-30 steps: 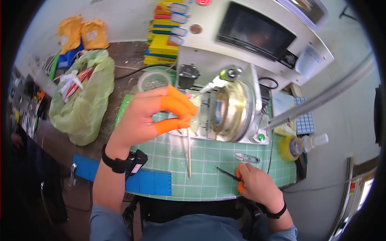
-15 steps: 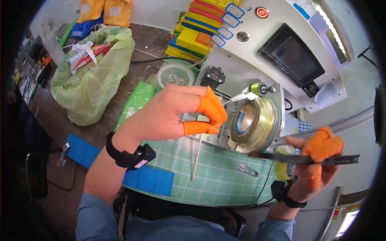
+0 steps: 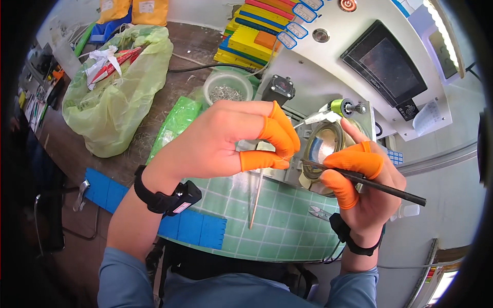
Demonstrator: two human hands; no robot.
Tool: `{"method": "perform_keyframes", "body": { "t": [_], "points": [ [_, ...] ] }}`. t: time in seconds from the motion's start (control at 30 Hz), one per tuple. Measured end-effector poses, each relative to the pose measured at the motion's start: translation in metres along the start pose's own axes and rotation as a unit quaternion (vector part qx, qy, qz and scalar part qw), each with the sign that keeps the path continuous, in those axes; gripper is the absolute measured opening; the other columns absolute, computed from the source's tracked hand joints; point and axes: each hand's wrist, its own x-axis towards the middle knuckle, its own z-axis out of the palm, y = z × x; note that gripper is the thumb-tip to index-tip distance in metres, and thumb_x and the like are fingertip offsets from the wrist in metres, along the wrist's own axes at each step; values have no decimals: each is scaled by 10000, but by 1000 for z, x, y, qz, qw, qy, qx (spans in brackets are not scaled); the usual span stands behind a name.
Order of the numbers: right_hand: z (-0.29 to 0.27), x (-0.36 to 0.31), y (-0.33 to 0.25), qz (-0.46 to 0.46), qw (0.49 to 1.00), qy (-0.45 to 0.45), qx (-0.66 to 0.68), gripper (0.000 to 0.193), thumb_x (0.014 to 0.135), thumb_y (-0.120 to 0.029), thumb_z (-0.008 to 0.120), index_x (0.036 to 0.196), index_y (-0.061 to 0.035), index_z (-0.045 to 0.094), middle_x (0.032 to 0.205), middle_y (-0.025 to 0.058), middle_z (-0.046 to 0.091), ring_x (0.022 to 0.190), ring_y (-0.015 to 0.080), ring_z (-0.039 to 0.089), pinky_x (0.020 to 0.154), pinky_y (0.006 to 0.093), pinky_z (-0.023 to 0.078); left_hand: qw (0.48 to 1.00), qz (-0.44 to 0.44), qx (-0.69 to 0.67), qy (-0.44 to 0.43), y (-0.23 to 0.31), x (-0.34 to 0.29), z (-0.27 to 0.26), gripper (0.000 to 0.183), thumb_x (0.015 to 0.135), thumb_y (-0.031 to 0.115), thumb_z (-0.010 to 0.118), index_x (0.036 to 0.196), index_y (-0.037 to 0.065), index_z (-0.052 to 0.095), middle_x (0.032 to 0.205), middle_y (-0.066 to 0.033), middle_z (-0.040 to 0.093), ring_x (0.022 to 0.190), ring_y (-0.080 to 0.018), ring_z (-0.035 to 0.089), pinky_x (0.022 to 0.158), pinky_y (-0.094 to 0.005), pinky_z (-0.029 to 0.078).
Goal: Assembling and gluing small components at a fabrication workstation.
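Observation:
My left hand point(image 3: 231, 134), in orange finger cots, is closed in a pinch on a fine wire point(image 3: 291, 158), only a short bit of which shows. Closed around dark tweezers point(image 3: 390, 191), my right hand point(image 3: 371, 177) also wears orange cots and has its index finger raised. The tweezers' pointed tip lies close to the left fingertips. Behind them sits a round brass-coloured machine head point(image 3: 310, 146) with a copper-toned centre, partly covered by my right hand. Below the left fingers a thin wooden stick point(image 3: 256, 201) slants over the green mat point(image 3: 280, 233).
Thread snips point(image 3: 319, 212) lie beside my right wrist. A tub point(image 3: 227, 77) of small metal pieces stands beyond my left hand, near a green plastic packet point(image 3: 177, 123) and a bulky pale-green bag point(image 3: 115, 110). The white machine with a dark screen point(image 3: 385, 64) rises at far right.
My right hand has moved left and up from the right side, bringing the tweezers to the left fingertips. My left hand has shifted slightly right, still pinching. The whole view has shifted a little.

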Motion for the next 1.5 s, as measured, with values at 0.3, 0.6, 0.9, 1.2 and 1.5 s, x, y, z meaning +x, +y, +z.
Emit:
{"method": "perform_keyframes", "body": {
  "t": [0.3,0.6,0.9,1.2,1.5],
  "points": [
    [1,-2,1,-7,1000,-7,12,323,813,-246,879,888,19,710,727,78,688,683,206,661,1053,613,505,1000,6,6,3,1,0,0,211,753,19,852,910,39,713,988,-85,754,910,-241,719,1007,-448,579],
    [0,-1,1,0,1000,-27,13,349,814,-313,873,877,-2,727,721,49,701,664,200,664,1082,609,478,1000,12,6,0,1,1,0,218,746,18,856,915,35,719,989,-90,756,914,-246,723,1000,-448,584],
    [5,-1,3,-21,999,-12,34,298,828,-252,866,866,2,714,714,59,661,688,199,664,1072,614,488,1000,-1,12,0,3,-2,0,201,759,-20,840,923,31,735,991,-106,754,953,-248,732,1073,-482,541],
    [-94,-42,-36,103,895,-430,-53,273,883,-308,752,909,-64,632,808,90,644,637,289,636,565,389,514,1000,-6,4,-17,6,1,3,177,760,-37,832,884,30,724,954,-106,743,970,-255,734,1051,-500,550],
    [-49,-130,10,230,844,-460,-151,247,867,-231,768,967,-56,626,867,128,682,777,352,708,656,416,561,998,-42,40,8,14,12,7,172,763,-14,832,883,45,722,950,-98,752,930,-254,728,998,-461,556]
  ]
}}
